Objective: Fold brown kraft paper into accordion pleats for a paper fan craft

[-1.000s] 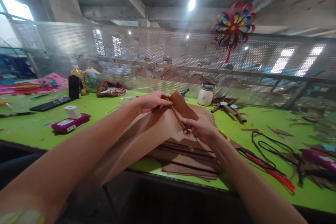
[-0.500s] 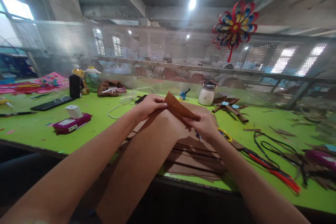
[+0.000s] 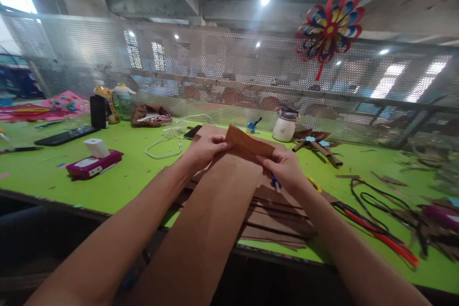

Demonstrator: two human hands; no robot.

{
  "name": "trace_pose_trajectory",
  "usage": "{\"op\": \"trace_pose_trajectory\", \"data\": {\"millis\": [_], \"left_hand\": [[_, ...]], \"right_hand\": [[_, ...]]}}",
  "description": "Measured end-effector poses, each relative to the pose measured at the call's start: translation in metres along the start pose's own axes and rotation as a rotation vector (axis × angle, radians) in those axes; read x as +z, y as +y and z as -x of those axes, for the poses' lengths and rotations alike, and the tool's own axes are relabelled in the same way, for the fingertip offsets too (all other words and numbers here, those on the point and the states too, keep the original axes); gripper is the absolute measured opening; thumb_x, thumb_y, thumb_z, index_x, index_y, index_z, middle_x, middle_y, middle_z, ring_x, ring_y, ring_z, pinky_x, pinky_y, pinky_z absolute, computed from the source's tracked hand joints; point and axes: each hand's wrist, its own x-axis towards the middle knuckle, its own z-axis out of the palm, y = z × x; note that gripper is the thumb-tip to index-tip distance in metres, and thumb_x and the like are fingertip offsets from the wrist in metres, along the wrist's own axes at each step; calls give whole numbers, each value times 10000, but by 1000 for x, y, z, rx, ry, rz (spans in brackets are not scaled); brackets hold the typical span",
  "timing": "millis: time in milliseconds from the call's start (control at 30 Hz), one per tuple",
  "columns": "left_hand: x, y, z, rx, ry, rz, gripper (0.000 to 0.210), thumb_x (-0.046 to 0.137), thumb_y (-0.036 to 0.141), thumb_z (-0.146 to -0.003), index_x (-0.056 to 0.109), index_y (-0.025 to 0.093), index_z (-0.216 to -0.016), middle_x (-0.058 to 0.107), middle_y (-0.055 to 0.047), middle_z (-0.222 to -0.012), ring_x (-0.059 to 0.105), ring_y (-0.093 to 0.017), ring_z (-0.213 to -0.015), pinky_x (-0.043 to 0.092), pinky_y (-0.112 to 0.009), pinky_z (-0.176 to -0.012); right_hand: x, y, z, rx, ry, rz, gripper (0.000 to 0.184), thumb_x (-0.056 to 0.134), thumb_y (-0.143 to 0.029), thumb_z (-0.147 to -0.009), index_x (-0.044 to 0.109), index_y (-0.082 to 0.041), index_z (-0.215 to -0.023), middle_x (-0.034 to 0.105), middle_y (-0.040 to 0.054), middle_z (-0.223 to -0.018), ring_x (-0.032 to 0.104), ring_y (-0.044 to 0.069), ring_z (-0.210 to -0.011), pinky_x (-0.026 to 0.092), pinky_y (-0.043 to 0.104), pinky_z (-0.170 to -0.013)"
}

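A long strip of brown paper (image 3: 211, 210) runs from the table down over its front edge toward me. Its far end is turned up into a fold (image 3: 249, 142). My left hand (image 3: 206, 150) pinches the left corner of that fold between thumb and fingers. At the right end, my right hand (image 3: 283, 165) grips the fold, thumb on the near side. Beneath the strip lies a stack of brown paper sheets (image 3: 276, 222). Something small and blue (image 3: 275, 181) shows beside my right hand, partly hidden.
On the green table (image 3: 139, 186) are a purple pack (image 3: 95, 165) with a white charger (image 3: 96, 147), a white cable (image 3: 161, 155), a white jar (image 3: 285, 125), rolled brown paper pieces (image 3: 319, 146) and a red-handled tool (image 3: 380, 234). A perforated metal screen (image 3: 215, 62) stands behind.
The fold has been drawn out wider and flatter, with my right hand shifted slightly right. The strip's near part has swung to the right. The camera view has moved a little.
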Motion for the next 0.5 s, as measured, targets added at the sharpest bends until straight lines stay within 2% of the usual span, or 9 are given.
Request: {"op": "trace_pose_trajectory", "data": {"millis": [133, 200, 333, 500], "left_hand": [[7, -1, 3, 20, 49, 33, 174, 730, 211, -639, 676, 119, -776, 679, -50, -761, 611, -140, -717, 474, -280, -729], [11, -1, 6, 8, 53, 35, 183, 731, 207, -636, 678, 122, -789, 682, -54, -795, 612, -142, -744, 469, -272, -740], [16, -1, 11, -2, 40, 0, 262, 710, 226, -661, 671, 132, -902, 683, -72, -872, 614, -165, -794, 464, -303, -776], [17, 2, 10, 112, 42, -207, 274, 709, 228, -663, 685, 137, -920, 677, -70, -959, 590, -178, -885, 422, -331, -873]], "right_hand": [[-1, 4, -2, 42, -1, -248, 248, 688, -367, -652, 637, -153, -767, 478, -55, -490, 372, 55, -390, 280, 202, -386], [-2, 7, -3, 49, 18, -310, 232, 692, -355, -656, 617, -159, -754, 471, -56, -505, 369, 54, -411, 286, 199, -399], [-2, 11, -5, 53, 76, -299, 248, 682, -382, -668, 580, -157, -692, 524, -28, -572, 410, 67, -463, 323, 202, -435], [-6, 9, -7, -41, 177, -189, 239, 667, -389, -682, 610, -166, -747, 597, -4, -648, 487, 93, -517, 378, 222, -491]]}}
